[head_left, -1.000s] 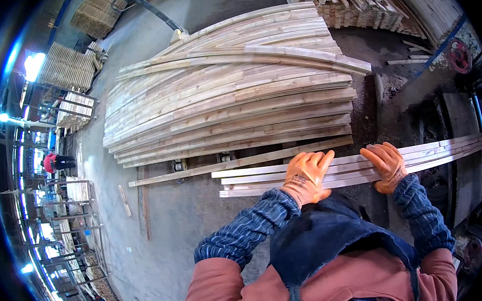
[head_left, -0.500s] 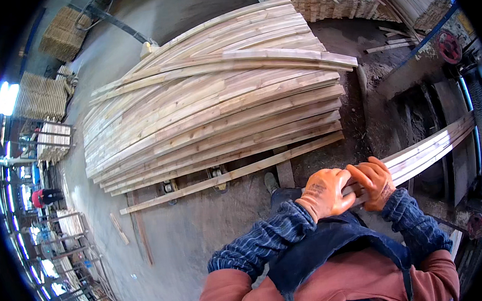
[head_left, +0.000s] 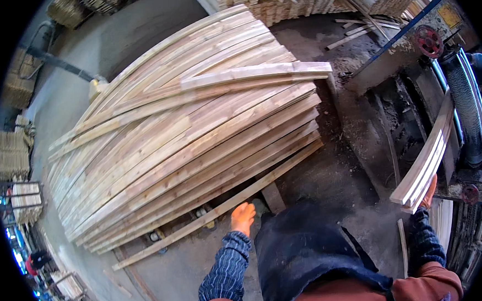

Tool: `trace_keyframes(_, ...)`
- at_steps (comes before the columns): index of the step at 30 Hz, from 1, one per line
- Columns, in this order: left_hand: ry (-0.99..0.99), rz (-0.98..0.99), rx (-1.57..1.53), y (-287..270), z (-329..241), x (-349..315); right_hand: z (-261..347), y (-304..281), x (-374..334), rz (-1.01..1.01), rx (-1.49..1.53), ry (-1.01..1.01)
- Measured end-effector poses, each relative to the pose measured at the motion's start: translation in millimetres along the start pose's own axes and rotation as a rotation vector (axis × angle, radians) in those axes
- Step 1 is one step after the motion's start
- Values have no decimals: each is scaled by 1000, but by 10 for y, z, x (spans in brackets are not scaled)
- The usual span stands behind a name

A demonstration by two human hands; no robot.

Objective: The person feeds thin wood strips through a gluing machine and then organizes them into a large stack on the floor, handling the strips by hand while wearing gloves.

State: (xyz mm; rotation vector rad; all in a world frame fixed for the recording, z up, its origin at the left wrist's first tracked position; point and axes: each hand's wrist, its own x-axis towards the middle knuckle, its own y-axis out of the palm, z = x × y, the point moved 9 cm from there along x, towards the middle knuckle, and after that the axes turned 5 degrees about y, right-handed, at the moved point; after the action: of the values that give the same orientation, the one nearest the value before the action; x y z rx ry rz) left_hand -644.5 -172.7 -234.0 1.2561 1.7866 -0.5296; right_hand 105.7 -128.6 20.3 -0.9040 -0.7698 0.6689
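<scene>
Grey, dusty floor [head_left: 64,100], darker toward the machine [head_left: 477,180] at right. Across its middle, a broad pile [head_left: 169,155] of pale boards, with a few loose boards [head_left: 253,72] slantwise over the top, jutting past the pile's right edge. Along the pile's near edge, a lone plank [head_left: 270,179]. Beyond its far edge, more stacks [head_left: 282,7]. On the machine, a roller [head_left: 469,111] and red handwheel [head_left: 429,41].

Compared with half a second ago: strips [head_left: 431,152] swung to a steeper slant, left hand [head_left: 243,219] off them and well apart, pile farther left in view.

Left forearm up from the lower edge, orange-gloved hand near the plank, fingers bunched, nothing visible in grasp; cannot tell how far closed. Right arm out to the side, right hand [head_left: 432,191] against the strips' near end at their right side, partly hidden; cannot tell how tightly closed. Strips' far end just beside the roller, near end left of the machine's near corner.
</scene>
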Motion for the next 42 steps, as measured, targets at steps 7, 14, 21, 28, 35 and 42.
trace_keyframes(7, -38, -275, -356, -587, 429, 1526, -412, 2949, -996, 819, 213, 529)
trace_keyframes(14, 71, -333, -655, -730, -304, 2628, 1585, 5578, 433, 979, 442, 100)
trace_keyframes(21, 49, -526, -901, -953, -435, 3347, 2915, 7144, 1076, 1133, -202, -434)
trace_keyframes(28, 148, -524, -877, -890, -459, 3460, 2449, 7792, 1340, 1527, -179, -271)
trace_keyframes(35, 301, -451, -1017, -748, -419, 3387, 2217, 7762, 1278, 1474, -142, -95)
trace_keyframes(42, 304, -313, -1128, -652, -149, 3225, 1836, 7343, 1132, 1135, -330, -26)
